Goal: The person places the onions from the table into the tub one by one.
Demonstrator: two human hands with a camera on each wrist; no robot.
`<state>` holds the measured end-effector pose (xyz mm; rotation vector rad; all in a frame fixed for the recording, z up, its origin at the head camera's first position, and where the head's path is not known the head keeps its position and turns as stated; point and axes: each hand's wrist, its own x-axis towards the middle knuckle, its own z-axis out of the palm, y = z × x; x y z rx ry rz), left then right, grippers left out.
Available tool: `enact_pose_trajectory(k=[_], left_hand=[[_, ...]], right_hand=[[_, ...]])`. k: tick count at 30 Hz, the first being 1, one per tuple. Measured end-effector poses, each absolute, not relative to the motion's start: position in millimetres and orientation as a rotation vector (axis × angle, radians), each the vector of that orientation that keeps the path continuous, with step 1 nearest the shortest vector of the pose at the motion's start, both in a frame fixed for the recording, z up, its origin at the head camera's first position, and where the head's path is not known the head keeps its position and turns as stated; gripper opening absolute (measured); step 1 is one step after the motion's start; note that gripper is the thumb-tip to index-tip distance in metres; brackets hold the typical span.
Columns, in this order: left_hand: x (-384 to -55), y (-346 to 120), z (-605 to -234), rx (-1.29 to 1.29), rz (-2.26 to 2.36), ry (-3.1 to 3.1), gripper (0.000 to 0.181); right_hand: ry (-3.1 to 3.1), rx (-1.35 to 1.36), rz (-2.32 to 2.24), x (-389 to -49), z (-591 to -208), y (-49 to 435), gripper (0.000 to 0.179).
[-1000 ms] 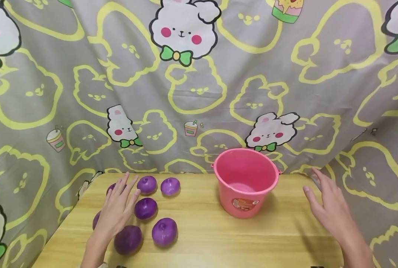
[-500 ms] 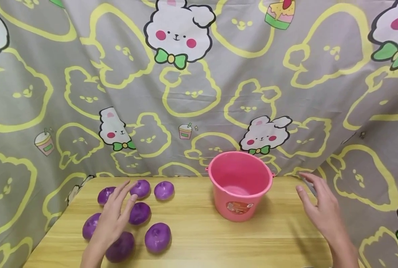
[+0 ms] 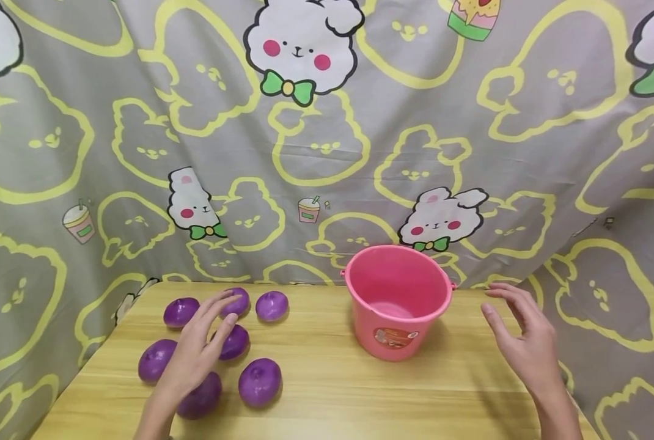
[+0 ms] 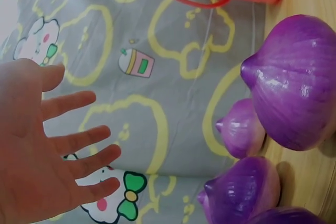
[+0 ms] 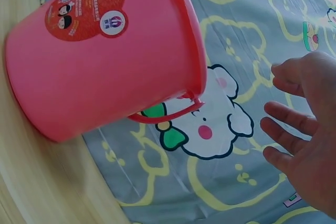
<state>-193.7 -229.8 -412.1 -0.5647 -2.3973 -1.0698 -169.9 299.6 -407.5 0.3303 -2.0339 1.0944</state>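
Several purple onions are spread over the left part of the table. My left hand hovers above them with its fingers spread and holds nothing; it hides parts of some onions. In the left wrist view, a large onion stands to the right of that hand. A pink bucket stands upright right of the table's middle, its visible inside bare. Beside it on the right, my right hand is held in the air, fingers relaxed and nothing in them. The right wrist view shows a gap between this hand and the bucket.
The wooden table bears the onions and the bucket. A grey curtain with rabbit prints hangs right behind the table and along both sides. The bucket's handle hangs down at its back.
The head view has shifted slightly. My left hand has moved a little to the right, with its fingers bending more. My right hand has drawn slightly nearer the bucket.
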Motion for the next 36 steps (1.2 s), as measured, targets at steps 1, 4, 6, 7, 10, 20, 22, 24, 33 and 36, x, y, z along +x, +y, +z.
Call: enact_pose_trajectory(k=[1, 4, 6, 7, 10, 20, 22, 24, 33, 36], left_hand=[[-193.0, -230.4, -411.8, -0.565, -1.076, -2.402, 0.033], [-191.9, -229.2, -412.5, -0.570, -1.099, -2.415, 0.031], [-191.1, -225.9, -415.1, -0.577, -1.118, -2.422, 0.029], [-191.1, -224.3, -415.9, -0.588, -1.126, -2.422, 0.028], [-190.8, -218.7, -419.7, -0.616, -1.134, -2.412, 0.027], [-194.9, -210.3, -429.0, -0.675, -1.111, -2.424, 0.029], [-196.2, -208.8, -430.5, -0.689, -1.114, -2.430, 0.028], [-197.1, -206.4, -432.1, -0.700, -1.126, -2.441, 0.027], [-192.7, -202.3, -441.2, -0.699, -1.153, -2.574, 0.023], [-192.9, -200.3, -442.7, -0.708, -1.153, -2.588, 0.021]], right_hand=[[-2.034, 0.336, 1.107, -170.4, -407.2, 297.4, 0.031], [-2.039, 0.342, 1.156, -170.2, -406.0, 293.4, 0.031], [-2.044, 0.339, 1.172, -169.1, -404.9, 292.1, 0.031], [-2.044, 0.339, 1.185, -169.0, -404.7, 291.3, 0.031], [-2.048, 0.348, 1.204, -168.8, -403.8, 289.9, 0.033], [-2.043, 0.368, 1.308, -173.2, -407.9, 282.4, 0.039], [-2.029, 0.382, 1.311, -174.6, -409.5, 281.2, 0.040], [-2.022, 0.407, 1.302, -175.9, -410.9, 281.0, 0.041], [-2.042, 0.486, 1.294, -182.5, -420.7, 277.3, 0.044], [-2.037, 0.487, 1.324, -183.0, -421.7, 275.6, 0.042]])
